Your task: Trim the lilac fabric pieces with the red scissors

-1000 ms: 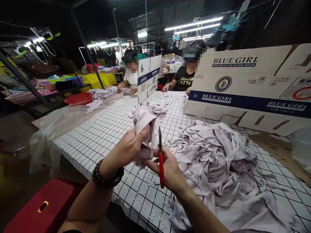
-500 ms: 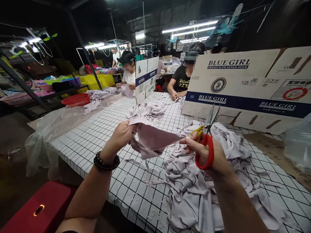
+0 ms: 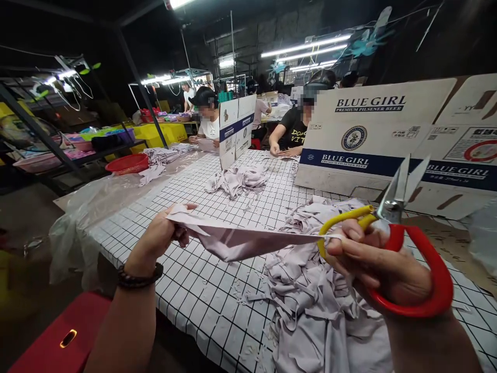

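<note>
A pale lilac piece of cloth [image 3: 240, 241] is stretched flat between my two hands above the table. My left hand [image 3: 163, 235], with a dark bead bracelet on the wrist, pinches its left end. My right hand [image 3: 373, 264] pinches the right end and also holds red-and-yellow scissors [image 3: 404, 233], their blades pointing up and slightly apart. Below and to the right lies a big heap of the same lilac cloth pieces [image 3: 322, 290] on the black-gridded white table [image 3: 186, 207].
A smaller cloth pile [image 3: 238, 178] lies mid-table. Flattened "Blue Girl" cardboard boxes [image 3: 373, 140] stand as dividers at right and centre. Two other people sit at the far end handling cloth. A red stool [image 3: 58, 336] is at lower left, a red basket [image 3: 128, 163] at left.
The bunched cloth has been pulled out flat between my hands. My right hand with the scissors has swung right and nearer the camera; my left hand has moved left and down.
</note>
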`<state>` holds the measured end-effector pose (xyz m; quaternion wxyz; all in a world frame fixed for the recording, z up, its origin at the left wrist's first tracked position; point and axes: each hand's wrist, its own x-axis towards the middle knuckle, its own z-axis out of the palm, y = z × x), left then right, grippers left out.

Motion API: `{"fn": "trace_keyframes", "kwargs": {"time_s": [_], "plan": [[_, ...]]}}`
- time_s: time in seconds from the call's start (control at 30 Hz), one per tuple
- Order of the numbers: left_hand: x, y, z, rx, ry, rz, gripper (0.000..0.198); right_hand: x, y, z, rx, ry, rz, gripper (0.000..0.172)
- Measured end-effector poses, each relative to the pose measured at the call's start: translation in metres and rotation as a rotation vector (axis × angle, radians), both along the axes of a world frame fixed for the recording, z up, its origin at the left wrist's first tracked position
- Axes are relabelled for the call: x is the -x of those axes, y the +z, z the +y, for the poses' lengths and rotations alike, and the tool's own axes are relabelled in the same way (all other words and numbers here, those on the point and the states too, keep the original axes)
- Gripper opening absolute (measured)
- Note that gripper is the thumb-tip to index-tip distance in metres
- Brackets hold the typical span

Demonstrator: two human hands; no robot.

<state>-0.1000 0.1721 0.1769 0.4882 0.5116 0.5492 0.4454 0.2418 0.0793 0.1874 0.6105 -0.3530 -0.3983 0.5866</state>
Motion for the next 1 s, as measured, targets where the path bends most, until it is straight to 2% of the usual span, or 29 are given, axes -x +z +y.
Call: {"fn": "trace_keyframes", "kwargs": {"time_s": [0.1,0.2,0.27,0.33,0.4,0.5,0.57,0.67,0.73,0.83,0.93,1.0], "plan": [[-0.01,0.01,-0.002,0.052,-0.106,-0.297,0.046,-0.004,-0.01,-0.002,0.037,-0.018,-0.001,0.025],[-0.039,0.0,0.017,0.079,-0.181,-0.336,0.044,-0.009,-0.027,0.012,0.027,-0.17,-0.12,0.021],[-0.062,-0.019,0.034,0.096,-0.246,-0.243,0.044,-0.016,-0.043,0.025,0.087,-0.322,-0.313,0.024],[-0.081,-0.046,0.046,0.128,-0.296,-0.149,0.051,-0.027,-0.06,0.036,0.21,-0.484,-0.587,0.025],[-0.092,-0.075,0.05,0.156,-0.314,-0.038,0.061,-0.038,-0.076,0.04,0.3,-0.587,-0.76,0.022],[-0.093,-0.114,0.038,0.198,-0.34,0.166,0.051,-0.043,-0.096,0.031,0.352,-0.68,-0.884,0.02],[-0.09,-0.132,0.022,0.228,-0.393,0.285,0.038,-0.034,-0.107,0.021,0.33,-0.717,-1.01,0.017],[-0.089,-0.147,-0.003,0.231,-0.494,0.407,0.035,-0.01,-0.119,0.008,0.14,-0.687,-1.253,0.008],[-0.092,-0.152,-0.016,0.199,-0.541,0.465,0.039,0.003,-0.123,0.005,0.039,-0.598,-1.289,0.014],[-0.098,-0.16,-0.027,0.147,-0.575,0.528,0.039,0.013,-0.127,0.009,0.081,-0.422,-1.204,0.022],[-0.102,-0.164,-0.032,0.13,-0.621,0.538,0.026,0.017,-0.134,0.015,0.135,-0.276,-1.136,0.012],[-0.101,-0.158,-0.035,0.12,-0.65,0.516,0.027,0.021,-0.139,0.02,0.147,-0.215,-1.078,0.007]]}}
